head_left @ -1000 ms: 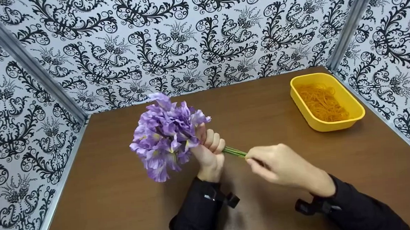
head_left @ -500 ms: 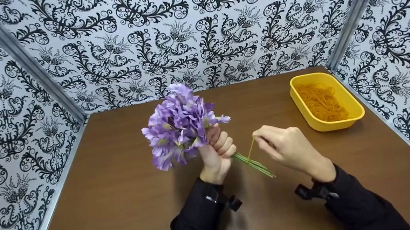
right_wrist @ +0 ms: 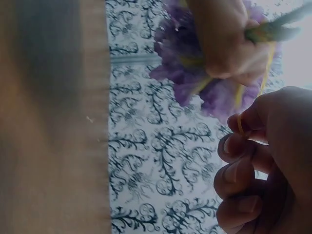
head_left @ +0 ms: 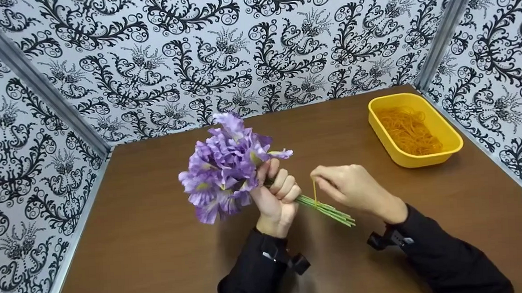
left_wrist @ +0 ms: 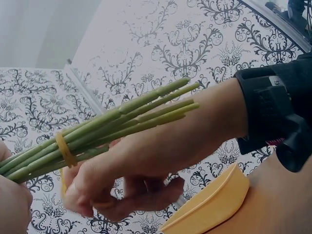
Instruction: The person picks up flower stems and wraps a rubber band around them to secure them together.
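My left hand [head_left: 278,199] grips a bunch of purple artificial flowers [head_left: 226,166] just below the blooms, over the table. The green stems [head_left: 331,213] stick out of the fist toward the lower right. A yellow rubber band [left_wrist: 65,149] circles the stems, snug in the left wrist view. My right hand [head_left: 357,190] pinches a stretched loop of that rubber band [head_left: 314,192] between thumb and index finger and pulls it up, away from the stems. In the right wrist view, the band [right_wrist: 240,125] runs over a fingertip, and the other fingers are curled.
A yellow plastic tub [head_left: 388,148] holding many loose rubber bands [head_left: 410,129] stands at the back right of the brown table [head_left: 159,259]. Patterned black-and-white panels [head_left: 220,55] wall the table at the back and both sides.
The right hand has moved from gripping the stem ends to pulling the rubber band up from them, leaving the stem ends bare. The left hand and flowers have shifted slightly right.
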`<control>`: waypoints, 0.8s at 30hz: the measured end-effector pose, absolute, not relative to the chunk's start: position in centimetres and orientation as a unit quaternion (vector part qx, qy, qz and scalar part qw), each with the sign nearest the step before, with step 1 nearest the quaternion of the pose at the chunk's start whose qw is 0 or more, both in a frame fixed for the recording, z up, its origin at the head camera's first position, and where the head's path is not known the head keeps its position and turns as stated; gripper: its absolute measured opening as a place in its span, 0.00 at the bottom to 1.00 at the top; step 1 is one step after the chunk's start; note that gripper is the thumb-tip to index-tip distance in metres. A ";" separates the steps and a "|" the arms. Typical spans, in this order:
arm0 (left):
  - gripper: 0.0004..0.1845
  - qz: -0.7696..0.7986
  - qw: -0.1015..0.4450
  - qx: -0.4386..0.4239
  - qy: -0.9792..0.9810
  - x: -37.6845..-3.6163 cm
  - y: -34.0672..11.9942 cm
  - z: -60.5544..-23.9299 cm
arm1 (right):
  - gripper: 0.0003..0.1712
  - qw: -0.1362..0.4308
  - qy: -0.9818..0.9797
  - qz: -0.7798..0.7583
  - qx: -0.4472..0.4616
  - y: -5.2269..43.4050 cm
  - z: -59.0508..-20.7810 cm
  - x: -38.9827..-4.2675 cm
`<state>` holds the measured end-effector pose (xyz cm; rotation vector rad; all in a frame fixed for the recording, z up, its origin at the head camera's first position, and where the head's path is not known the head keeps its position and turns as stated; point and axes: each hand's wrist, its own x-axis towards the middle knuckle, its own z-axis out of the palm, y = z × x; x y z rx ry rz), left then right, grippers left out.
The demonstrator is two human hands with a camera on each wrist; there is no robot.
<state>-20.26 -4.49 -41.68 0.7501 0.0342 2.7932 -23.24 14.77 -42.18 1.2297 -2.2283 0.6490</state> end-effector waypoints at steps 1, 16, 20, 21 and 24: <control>0.20 0.957 0.123 0.263 0.006 -20.3 -4.5 -41.7 | 0.03 0.250 -0.819 0.236 0.458 14.5 -42.4 -23.2; 0.27 0.977 0.039 0.207 -0.034 -21.2 -6.4 -41.6 | 0.09 0.173 -0.792 0.284 0.512 9.4 -47.0 -18.8; 0.27 0.980 0.008 0.197 -0.029 -21.5 -7.0 -41.5 | 0.12 0.126 -0.823 0.286 0.474 9.3 -45.7 -17.5; 0.26 0.980 0.002 0.196 -0.026 -21.6 -7.1 -41.5 | 0.12 0.122 -0.829 0.280 0.468 9.4 -45.3 -17.2; 0.27 0.981 -0.014 0.194 -0.013 -21.7 -7.2 -41.5 | 0.12 0.121 -0.839 0.262 0.461 9.9 -44.0 -16.5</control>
